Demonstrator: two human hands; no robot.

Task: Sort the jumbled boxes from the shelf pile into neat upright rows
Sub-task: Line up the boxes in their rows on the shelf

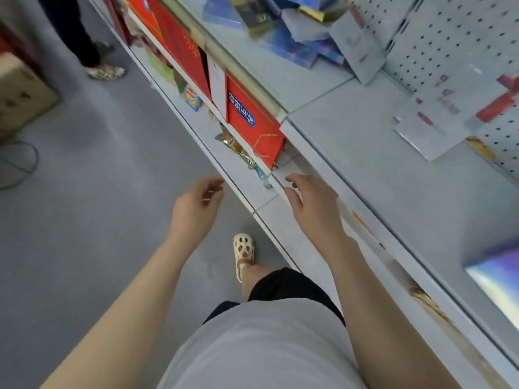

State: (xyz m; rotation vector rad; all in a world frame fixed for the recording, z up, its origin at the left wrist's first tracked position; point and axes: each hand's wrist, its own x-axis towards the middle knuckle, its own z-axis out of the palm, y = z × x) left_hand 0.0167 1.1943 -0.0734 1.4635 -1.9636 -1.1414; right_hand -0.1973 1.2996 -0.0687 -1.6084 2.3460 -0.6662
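The person stands close to the shelf (365, 153), in a grey top and black shorts. One foot in a cream shoe (243, 252) is on the grey floor (84, 206).

Both arms reach out in front. The left hand (196, 206) hangs over the floor, just beside the low shelf edge. Its fingers are loosely curled and it holds nothing. The right hand (314, 204) is over the shelf edges, palm down. Its fingers are spread a little and bent, and it holds nothing too. I cannot tell if it touches the shelf.

Just past the right hand, on a lower shelf, stands a red box (252, 122) with a blue label. More red boxes (174, 40) stand in a row behind it. Some snack packs (244, 155) lie on the lowest shelf near them.

On the top shelf, to the right, pale flat boxes (438, 119) with red marks lean against the back wall with holes. Farther along lies the pile (292, 32) of blue and dark boxes, tipped every which way. A shiny blue box (500, 279) shows at the right edge.

Far off on the left, a brown carton (22, 94) sits on the floor, and another person's legs (81, 37) stand near it.
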